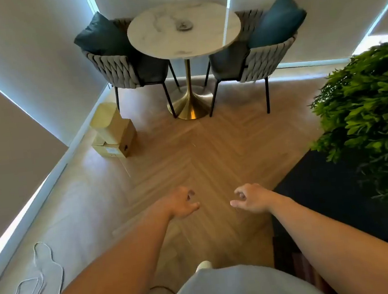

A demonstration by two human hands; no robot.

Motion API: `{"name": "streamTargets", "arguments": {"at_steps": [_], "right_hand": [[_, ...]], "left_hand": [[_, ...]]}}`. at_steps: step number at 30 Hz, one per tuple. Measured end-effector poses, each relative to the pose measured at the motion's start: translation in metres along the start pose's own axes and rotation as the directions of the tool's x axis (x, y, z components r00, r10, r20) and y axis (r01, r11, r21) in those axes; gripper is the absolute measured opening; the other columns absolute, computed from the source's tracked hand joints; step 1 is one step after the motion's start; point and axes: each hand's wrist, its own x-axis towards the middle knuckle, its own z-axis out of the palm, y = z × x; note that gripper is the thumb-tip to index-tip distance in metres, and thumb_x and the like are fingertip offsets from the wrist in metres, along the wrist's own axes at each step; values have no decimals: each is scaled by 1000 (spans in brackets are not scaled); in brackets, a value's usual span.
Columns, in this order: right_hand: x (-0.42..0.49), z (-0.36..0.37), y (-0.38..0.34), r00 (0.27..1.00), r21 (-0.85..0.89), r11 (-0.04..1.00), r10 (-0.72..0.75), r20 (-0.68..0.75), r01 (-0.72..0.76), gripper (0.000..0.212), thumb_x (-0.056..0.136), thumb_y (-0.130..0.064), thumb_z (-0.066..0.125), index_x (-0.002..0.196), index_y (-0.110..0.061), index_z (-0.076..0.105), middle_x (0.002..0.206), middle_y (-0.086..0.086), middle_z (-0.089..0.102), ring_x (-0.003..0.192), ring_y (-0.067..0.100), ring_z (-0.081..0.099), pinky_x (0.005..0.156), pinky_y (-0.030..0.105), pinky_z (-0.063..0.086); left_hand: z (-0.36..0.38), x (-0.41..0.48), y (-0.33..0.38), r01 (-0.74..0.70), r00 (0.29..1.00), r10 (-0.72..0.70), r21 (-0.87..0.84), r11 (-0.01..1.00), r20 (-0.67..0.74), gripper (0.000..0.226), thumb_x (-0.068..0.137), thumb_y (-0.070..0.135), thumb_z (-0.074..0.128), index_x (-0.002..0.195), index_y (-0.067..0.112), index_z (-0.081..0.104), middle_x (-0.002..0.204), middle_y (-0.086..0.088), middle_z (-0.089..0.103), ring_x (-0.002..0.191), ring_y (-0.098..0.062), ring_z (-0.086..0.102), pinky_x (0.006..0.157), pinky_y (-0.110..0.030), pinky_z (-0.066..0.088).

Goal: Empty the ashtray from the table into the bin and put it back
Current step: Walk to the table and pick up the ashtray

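Both hands, left hand (182,202) and right hand (249,199), hang empty with loosely curled fingers; walk up to the desk (164,41) and lift the ashtray (184,25) level.

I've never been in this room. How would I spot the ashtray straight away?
Look to the far corner, where a round marble table on a gold pedestal stands between two woven grey chairs with teal cushions. The ashtray is the small, flat grey dish near the middle of the tabletop. It is the only object on the table, darker than the pale marble around it.
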Motion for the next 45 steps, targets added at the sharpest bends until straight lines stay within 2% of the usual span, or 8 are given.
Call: {"name": "streamTargets", "arguments": {"at_steps": [5, 10, 19, 27, 32, 35, 41, 45], "right_hand": [[12, 6, -16, 1000, -16, 1000, 25, -2, -25, 70, 95, -54, 51, 150, -13, 37, 150, 9, 44, 136, 26, 42, 108, 41, 41], [27, 12, -26, 999, 8, 1000, 26, -19, -26, 70, 94, -55, 52, 149, -14, 38, 149, 10, 44, 138, 27, 39, 111, 45, 39], [72, -10, -21, 999, 3, 1000, 30, -22, -30, 71, 92, -56, 53, 148, -14, 40, 147, 9, 47, 136, 27, 42, 108, 42, 40], [139, -68, -14, 1000, 42, 999, 16, -3, -15, 71, 92, -57, 53, 148, -15, 39, 148, 9, 46, 136, 26, 43, 107, 44, 42], [172, -112, -1, 999, 79, 997, 6, 34, -9, 69, 93, -54, 53, 148, -15, 39, 151, 8, 44, 138, 25, 43, 109, 42, 40], [189, -143, 1, 1000, 57, 998, -4, 7, 4, 67, 93, -55, 53, 147, -16, 41, 150, 9, 45, 138, 26, 42, 110, 43, 39], [213, -183, 4, 1000, 18, 1000, -1, 18, 0, 66, 94, -54, 52, 147, -17, 41, 149, 9, 47, 138, 27, 41, 110, 46, 40], [235, -204, 1, 1000, -2, 1000, 3, 22, -3, 67, 93, -55, 52, 147, -16, 41, 147, 9, 48, 134, 26, 46, 107, 44, 43]], "left_hand": [[-1, 7, -21, -10, 1000, 10, 4, 1000, 26, 55, 92, 42, 59, 138, 12, 49, 131, -9, 58, 117, -25, 57, 96, -33, 44], [-2, 16, -44, 15, 998, -15, -6, 1000, 62, 60, 89, 50, 59, 139, 18, 47, 132, -6, 57, 116, -24, 57, 100, -41, 46], [-21, 53, -54, 59, 995, -52, -78, 995, 88, 70, 81, 56, 63, 139, 20, 47, 130, -2, 57, 115, -20, 56, 99, -41, 46], [-68, 120, -39, 107, 990, -100, -65, 992, 97, 67, 85, 54, 62, 140, 18, 45, 135, -3, 55, 118, -22, 55, 95, -35, 44], [-102, 165, -13, 103, 992, -97, -67, 992, 79, 65, 88, 50, 62, 140, 15, 46, 133, -6, 55, 116, -23, 55, 98, -38, 46], [-121, 188, 0, 86, 996, -84, -90, 992, 26, 63, 88, 50, 62, 138, 15, 47, 132, -5, 56, 116, -23, 56, 98, -38, 45], [-146, 223, 9, 91, 995, -85, -151, 984, 45, 62, 90, 45, 62, 139, 12, 45, 135, -7, 53, 118, -22, 53, 90, -29, 40], [-166, 245, 6, 88, 996, -86, -141, 986, 22, 62, 89, 44, 63, 140, 14, 46, 136, -7, 54, 120, -22, 53, 94, -31, 41]]}}
